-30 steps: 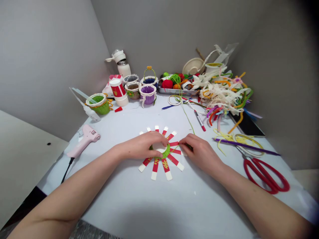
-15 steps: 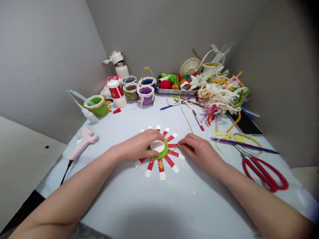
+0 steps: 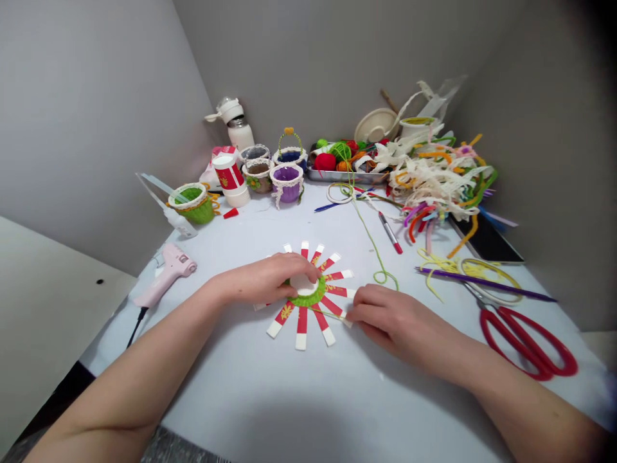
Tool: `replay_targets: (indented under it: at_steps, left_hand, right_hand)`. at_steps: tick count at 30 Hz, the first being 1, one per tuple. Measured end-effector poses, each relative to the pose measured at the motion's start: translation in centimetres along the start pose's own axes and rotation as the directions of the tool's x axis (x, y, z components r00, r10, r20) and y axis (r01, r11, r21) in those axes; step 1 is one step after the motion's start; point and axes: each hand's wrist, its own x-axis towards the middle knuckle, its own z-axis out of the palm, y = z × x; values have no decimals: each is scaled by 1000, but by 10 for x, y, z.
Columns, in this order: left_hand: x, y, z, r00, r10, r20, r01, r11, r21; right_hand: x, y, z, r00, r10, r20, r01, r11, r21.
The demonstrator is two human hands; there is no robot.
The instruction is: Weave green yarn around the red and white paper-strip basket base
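Note:
A paper cup cut into red and white strips (image 3: 301, 321) lies splayed like a sun on the white table, its round white base in the middle. Green yarn (image 3: 314, 297) is woven in a ring around that base. My left hand (image 3: 277, 280) grips the cup at the base's left side, thumb in front and fingers behind. To the right, my right hand (image 3: 385, 315) pinches the green yarn, which stretches from the ring across the front right strips. Beyond that hand, the loose yarn (image 3: 369, 235) curls on the table and leads back to a ball at the rear.
Red-handled scissors (image 3: 525, 341), a purple pencil-like stick (image 3: 482, 283) and a marker (image 3: 389, 233) lie right. A pink glue gun (image 3: 166, 273) rests left. Small decorated baskets (image 3: 288, 186) and a tray (image 3: 332, 175) of yarn balls stand behind, beside a ribbon heap (image 3: 429, 180).
The splayed cup has turned clockwise a little under my left hand. My right hand has come nearer to me, drawing the yarn over the front right strips, and the slack yarn now forms a loop.

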Motion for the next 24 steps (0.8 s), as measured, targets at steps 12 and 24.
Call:
replay_targets:
  at_steps: [12, 24]
  left_hand:
    - [0, 2, -2, 1000, -20, 5, 20, 998, -55]
    - [0, 5, -1, 999, -34, 27, 36, 998, -59]
  right_hand:
    - [-10, -7, 2, 979, 36, 199, -9, 991, -132]
    - [-3, 18, 8, 984, 178, -15, -177, 961, -211]
